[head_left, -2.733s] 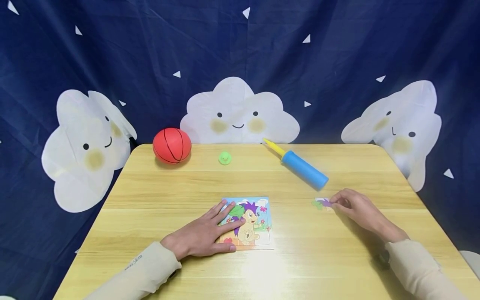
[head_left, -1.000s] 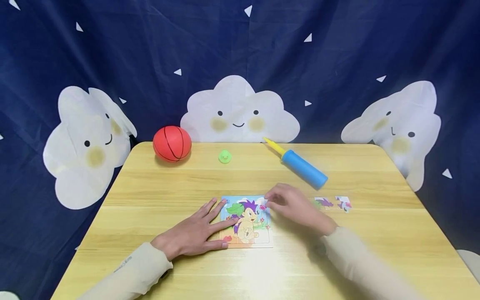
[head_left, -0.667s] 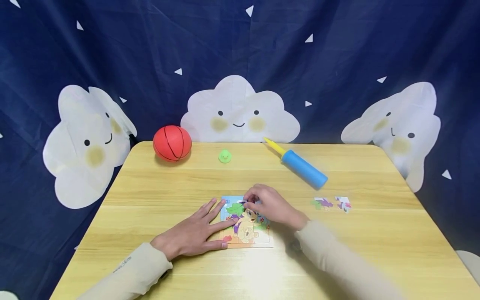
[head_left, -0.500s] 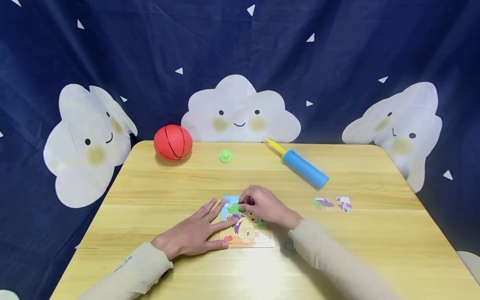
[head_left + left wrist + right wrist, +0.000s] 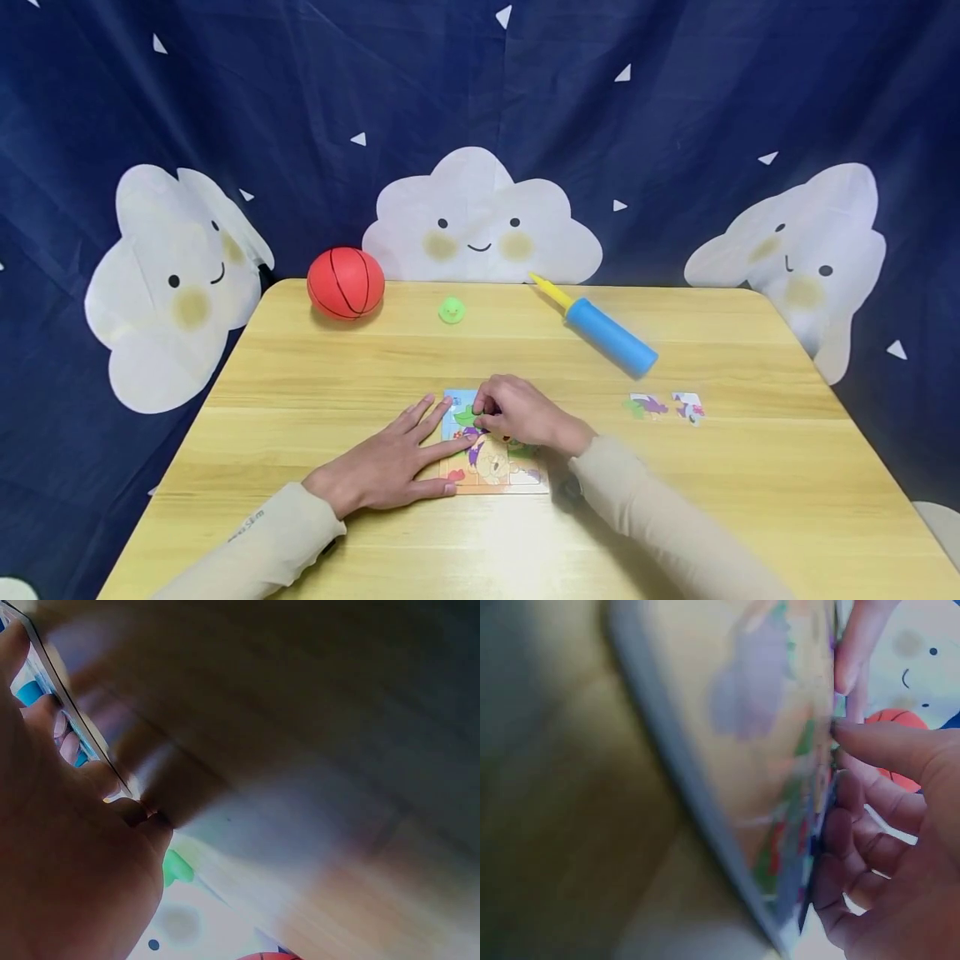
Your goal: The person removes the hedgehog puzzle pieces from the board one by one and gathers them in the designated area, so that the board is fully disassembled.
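Observation:
A hedgehog jigsaw puzzle (image 5: 492, 468) lies flat on the wooden table in the head view. My left hand (image 5: 375, 473) rests palm-down at its left side, fingers spread over that edge. Over the upper middle of the picture, my right hand (image 5: 523, 412) is bent with thumb and forefinger pinching at a puzzle piece, mostly hidden beneath the fingers. In the right wrist view, the thumb and curled fingers of the right hand (image 5: 900, 855) meet the puzzle's face. Two loose puzzle pieces lie to the right, one green and purple (image 5: 647, 406), one white, blue and pink (image 5: 687, 408).
Along the far side of the table (image 5: 360, 533) sit a red ball with black lines (image 5: 346, 284), a small green duck toy (image 5: 452, 311) and a blue hand pump (image 5: 611, 337) with a yellow nozzle. A dark blue cloud-print curtain (image 5: 660, 108) hangs behind.
My right hand has left the loose pieces, which it partly covered, and moved left onto the puzzle, then slightly further left. My left hand has stayed on the puzzle's left edge.

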Available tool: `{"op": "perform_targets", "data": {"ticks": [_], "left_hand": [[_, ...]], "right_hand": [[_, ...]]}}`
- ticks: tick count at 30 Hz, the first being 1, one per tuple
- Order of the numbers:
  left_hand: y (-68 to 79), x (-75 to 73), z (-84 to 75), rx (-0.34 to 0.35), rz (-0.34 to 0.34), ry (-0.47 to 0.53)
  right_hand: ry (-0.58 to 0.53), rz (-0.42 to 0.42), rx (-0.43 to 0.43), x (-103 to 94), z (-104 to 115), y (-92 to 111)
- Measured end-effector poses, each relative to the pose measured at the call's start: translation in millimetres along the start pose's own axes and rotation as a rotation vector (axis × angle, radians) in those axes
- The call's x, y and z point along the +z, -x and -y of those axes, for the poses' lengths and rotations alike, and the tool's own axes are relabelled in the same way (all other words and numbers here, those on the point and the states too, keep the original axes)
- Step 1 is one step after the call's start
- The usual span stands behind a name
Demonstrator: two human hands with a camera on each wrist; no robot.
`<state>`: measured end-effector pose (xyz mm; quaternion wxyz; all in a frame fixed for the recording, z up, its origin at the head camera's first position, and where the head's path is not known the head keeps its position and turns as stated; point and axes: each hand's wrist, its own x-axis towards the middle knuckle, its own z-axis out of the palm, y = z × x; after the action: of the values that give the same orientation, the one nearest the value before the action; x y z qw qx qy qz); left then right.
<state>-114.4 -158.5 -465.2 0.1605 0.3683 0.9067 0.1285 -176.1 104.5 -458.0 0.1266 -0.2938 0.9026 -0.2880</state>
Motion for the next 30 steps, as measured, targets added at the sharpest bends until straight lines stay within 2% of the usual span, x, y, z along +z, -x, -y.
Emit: {"op": "perform_targets", "data": {"ticks": [6, 16, 23, 30], "left_hand": [[0.4, -0.3, -0.1, -0.008, 0.011, 0.010], [-1.0, -0.2, -0.2, -0.034, 0.026, 0.036], [-1.6, -0.8, -0.8, -0.031, 0.027, 0.039], [-1.5, -1.4, -1.2, -0.031, 0.024, 0.039]], "right_hand": [[-0.001, 0.020, 0.006, 0.7, -1, -1], [0.006, -0.075, -0.076, -2.6, -12, 10], [0.026, -0.149, -0.130, -19.8, -32, 35], [0.040, -0.192, -0.042, -41.4, -66, 71]]}}
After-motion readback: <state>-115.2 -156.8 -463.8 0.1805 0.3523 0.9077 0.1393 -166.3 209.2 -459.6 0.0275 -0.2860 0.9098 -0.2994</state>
